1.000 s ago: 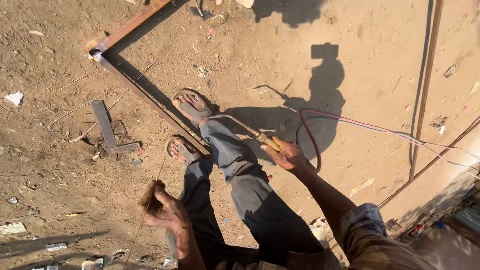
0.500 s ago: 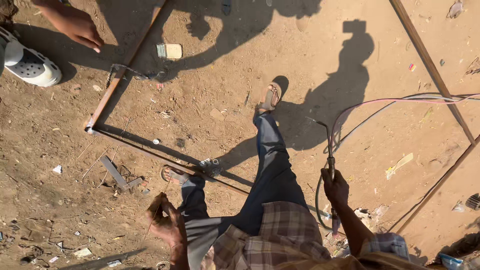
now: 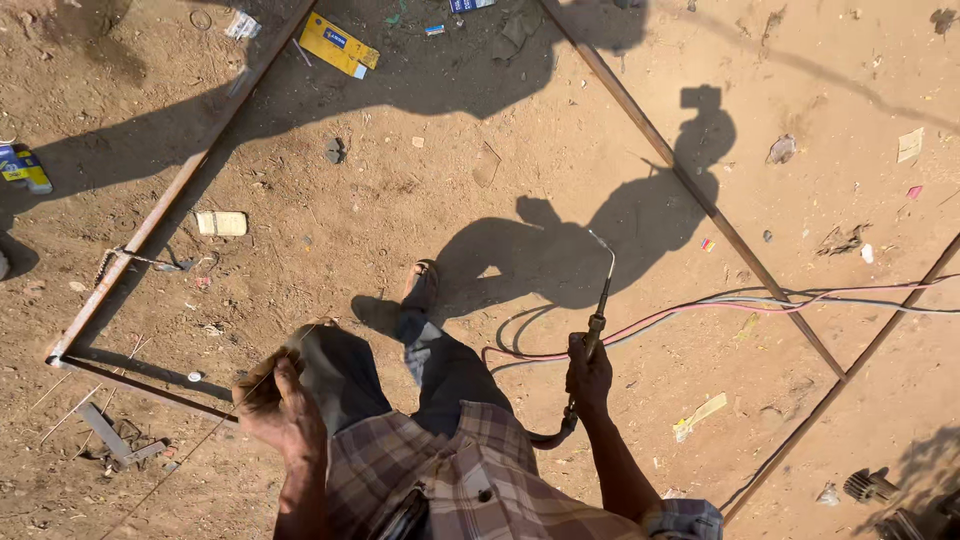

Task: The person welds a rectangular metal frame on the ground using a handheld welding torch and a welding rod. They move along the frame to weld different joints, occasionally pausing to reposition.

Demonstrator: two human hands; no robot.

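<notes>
My right hand (image 3: 588,374) grips a gas torch (image 3: 601,298) by its handle, its thin bent nozzle pointing up and away over the dirt. Red and blue hoses (image 3: 760,300) run from the torch off to the right. My left hand (image 3: 272,402) is closed around a thin metal rod (image 3: 170,470) that slants down to the lower left. I stand inside a large rusty steel frame (image 3: 170,195) lying flat on the ground, one sandalled foot (image 3: 420,285) forward.
A yellow packet (image 3: 338,45) and a small white block (image 3: 221,223) lie in the dirt. Metal offcuts (image 3: 110,438) sit outside the frame's near left corner. A small blue-yellow box (image 3: 24,167) is at the left edge. Scraps of litter are scattered on the right.
I have risen from a crouch and stepped forward inside the frame. The torch has come up off the frame's bar and is now carried upright. Another person's hand and shoe have left view.
</notes>
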